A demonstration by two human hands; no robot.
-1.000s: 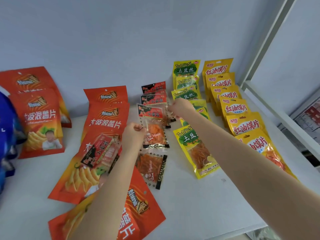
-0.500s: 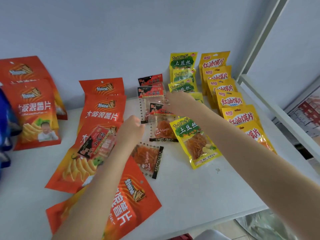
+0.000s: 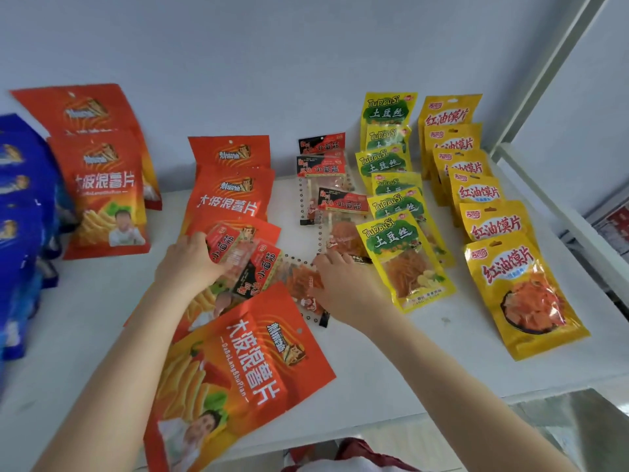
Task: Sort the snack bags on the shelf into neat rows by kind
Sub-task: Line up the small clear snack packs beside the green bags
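Both hands have dropped back from the rear of the shelf to the loose small clear packets near the front. One small packet (image 3: 299, 284) lies flat on the white shelf (image 3: 408, 356) under the right hand (image 3: 343, 284), whose fingers rest spread on it, not closed. Left hand (image 3: 190, 264) curls its fingers onto two more packets (image 3: 245, 257) lying askew on the orange chip bags (image 3: 235, 199); whether it truly pinches them I cannot tell. To do this well, lift each packet clear and lay it overlapping behind the short row of like packets (image 3: 326, 185), labels upright. Beside that row stand tidy yellow potato-shred bags (image 3: 394, 206) and yellow chip bags (image 3: 493, 219); blue bags (image 3: 20, 216) crowd the left.
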